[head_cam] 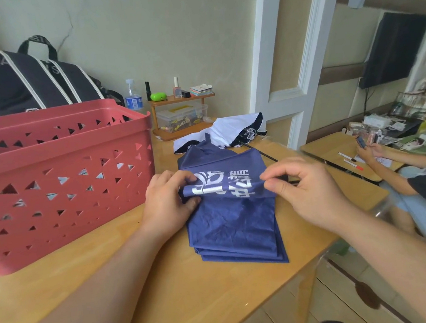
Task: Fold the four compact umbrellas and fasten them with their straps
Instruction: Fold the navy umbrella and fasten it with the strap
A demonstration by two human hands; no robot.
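Note:
A blue compact umbrella (232, 222) with white printed characters lies flattened on the wooden table (115, 290), its fabric panels stacked in folds toward me. My left hand (167, 201) grips the rolled upper edge of the blue fabric at its left end. My right hand (301, 187) pinches the same rolled edge at its right end between thumb and fingertips. Behind it lies a white and dark umbrella (226, 132), loose and unfolded, its black shaft pointing right. No strap is visible.
A red perforated plastic basket (58, 177) stands on the table at my left. Behind it sit a black bag (27, 81), a water bottle (133, 97) and a small wooden shelf (181, 112). A seated person (419, 184) is at the right by another table.

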